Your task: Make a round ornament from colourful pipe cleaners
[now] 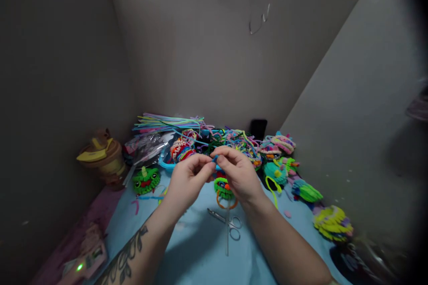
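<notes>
My left hand (189, 178) and my right hand (239, 173) meet above the light blue table cover (197, 249), fingertips pinched together on a short blue pipe cleaner piece (215, 158). Just below my right hand lies a small green pipe-cleaner figure with an orange loop (223, 189). Small metal scissors (227, 221) lie on the cover in front of my wrists, between my forearms. My left forearm bears a tattoo.
A heap of coloured pipe cleaners (174, 122) and several finished pipe-cleaner figures (279, 171) fill the back and right of the table. A green frog-like figure (146, 180) sits at the left, beside a yellow-brown cup (103, 158). Grey partition walls enclose the desk. A dark phone (258, 128) stands at the back.
</notes>
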`<state>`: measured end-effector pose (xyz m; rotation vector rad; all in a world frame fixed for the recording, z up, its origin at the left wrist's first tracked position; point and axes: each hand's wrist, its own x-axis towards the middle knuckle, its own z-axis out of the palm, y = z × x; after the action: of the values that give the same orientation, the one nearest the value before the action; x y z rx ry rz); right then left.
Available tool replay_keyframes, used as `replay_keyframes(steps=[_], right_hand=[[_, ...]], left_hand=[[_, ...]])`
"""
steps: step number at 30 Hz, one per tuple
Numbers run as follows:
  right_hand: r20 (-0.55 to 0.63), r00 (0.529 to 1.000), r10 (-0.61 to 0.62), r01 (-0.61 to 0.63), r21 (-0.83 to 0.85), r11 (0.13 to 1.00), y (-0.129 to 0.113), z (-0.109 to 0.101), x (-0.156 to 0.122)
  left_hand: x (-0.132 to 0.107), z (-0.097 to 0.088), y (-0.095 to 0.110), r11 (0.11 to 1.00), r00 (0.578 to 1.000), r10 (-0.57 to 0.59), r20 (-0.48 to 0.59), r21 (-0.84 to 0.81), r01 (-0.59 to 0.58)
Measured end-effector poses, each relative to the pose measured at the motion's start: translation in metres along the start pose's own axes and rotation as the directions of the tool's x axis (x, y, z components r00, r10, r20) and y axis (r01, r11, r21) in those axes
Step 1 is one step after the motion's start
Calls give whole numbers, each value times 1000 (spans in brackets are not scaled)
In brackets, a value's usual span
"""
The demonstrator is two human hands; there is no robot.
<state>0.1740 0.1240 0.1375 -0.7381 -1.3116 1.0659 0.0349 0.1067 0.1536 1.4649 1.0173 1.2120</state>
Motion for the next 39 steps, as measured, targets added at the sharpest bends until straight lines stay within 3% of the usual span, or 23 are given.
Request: replay_keyframes(steps=[6, 15, 18, 23, 29, 32, 36, 39], right_hand=[[4, 988, -153, 148, -284, 948, -12, -7, 2], [40, 978, -207, 207, -376, 903, -15, -2, 1], [75, 964, -254, 264, -369, 891, -16, -5, 2], [170, 957, -235, 278, -318, 906, -13, -14, 6], [293, 956, -23, 54, -96, 994, -4, -15, 8], [271, 962, 2, -4, 6, 1000, 2, -11, 7], [203, 974, -103, 107, -8, 994, 5, -8, 5], [141, 964, -225, 244, -132, 961, 3, -8, 3]], left_hand=[[1, -7, -4, 998, 1000, -6, 15, 60, 5], [0, -3, 0, 976, 995, 90, -49, 201, -79], [0, -5, 0, 991, 1000, 17, -12, 136, -15], [4, -9, 0, 995, 984, -96, 151, -19, 100], [4, -11, -1, 980, 950, -141, 279, -98, 174], [4, -11, -3, 967, 950, -132, 284, -172, 186], [4, -8, -7, 919, 954, -135, 269, -325, 222], [6, -5, -10, 880, 959, -156, 236, -408, 243]])
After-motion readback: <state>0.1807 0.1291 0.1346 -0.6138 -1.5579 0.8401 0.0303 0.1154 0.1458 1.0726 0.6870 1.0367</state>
